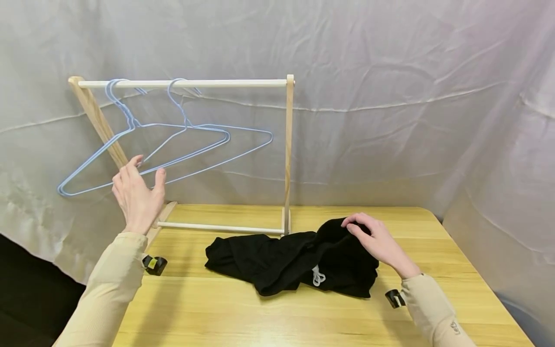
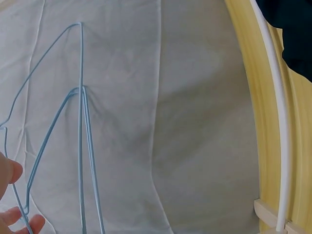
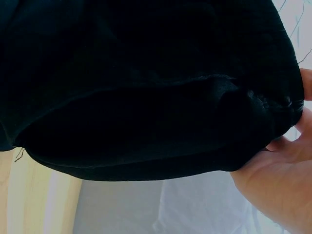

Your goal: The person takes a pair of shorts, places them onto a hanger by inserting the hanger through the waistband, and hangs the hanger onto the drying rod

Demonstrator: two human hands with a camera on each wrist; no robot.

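Three thin blue wire hangers appear in the head view; the one point(image 1: 217, 166) farthest right hangs at an angle. At its near end is my left hand point(image 1: 138, 197), thumb spread away from the fingers. In the left wrist view the wire point(image 2: 17, 197) passes between the thumb and fingers point(image 2: 36, 223), with no firm grip visible. A black garment point(image 1: 277, 260) with a white drawstring point(image 1: 318, 276) lies crumpled on the table. My right hand point(image 1: 381, 243) pinches its raised upper right edge. In the right wrist view the fabric point(image 3: 146, 126) forms an open fold beside the thumb.
A wooden rack with a white top rail point(image 1: 234, 83) stands at the back left of the wooden table point(image 1: 243, 323). Its right post point(image 1: 289, 154) rises just behind the garment. Grey cloth point(image 1: 390, 144) hangs behind the table and along its right side.
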